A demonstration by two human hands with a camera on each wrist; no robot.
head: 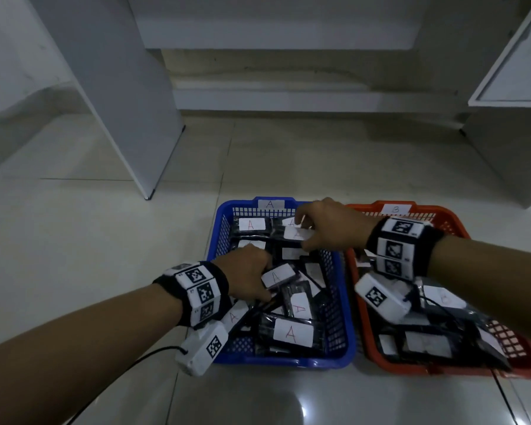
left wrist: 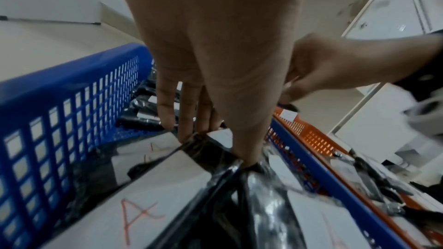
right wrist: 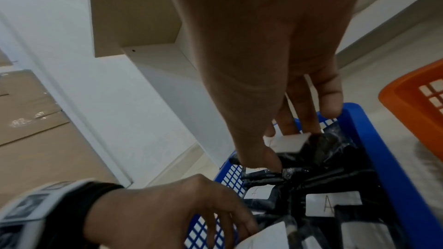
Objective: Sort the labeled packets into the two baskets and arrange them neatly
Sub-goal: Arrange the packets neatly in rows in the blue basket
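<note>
A blue basket (head: 285, 361) marked A holds several black packets with white A labels, some flat, some jumbled. To its right, an orange basket (head: 396, 368) marked B holds more black packets. My left hand (head: 269, 279) reaches into the middle of the blue basket and pinches an A packet (head: 279, 276) between thumb and fingers (left wrist: 184, 135). My right hand (head: 304, 234) is over the far end of the blue basket (right wrist: 374, 139) and pinches another A packet (right wrist: 323, 149) by its end.
Both baskets stand side by side on a pale tiled floor (head: 105, 240). A white cabinet panel (head: 129, 118) rises at the left, another white cabinet (head: 509, 154) at the right, and a low ledge (head: 288, 99) runs behind. A black cable (head: 129, 366) trails from my left wrist.
</note>
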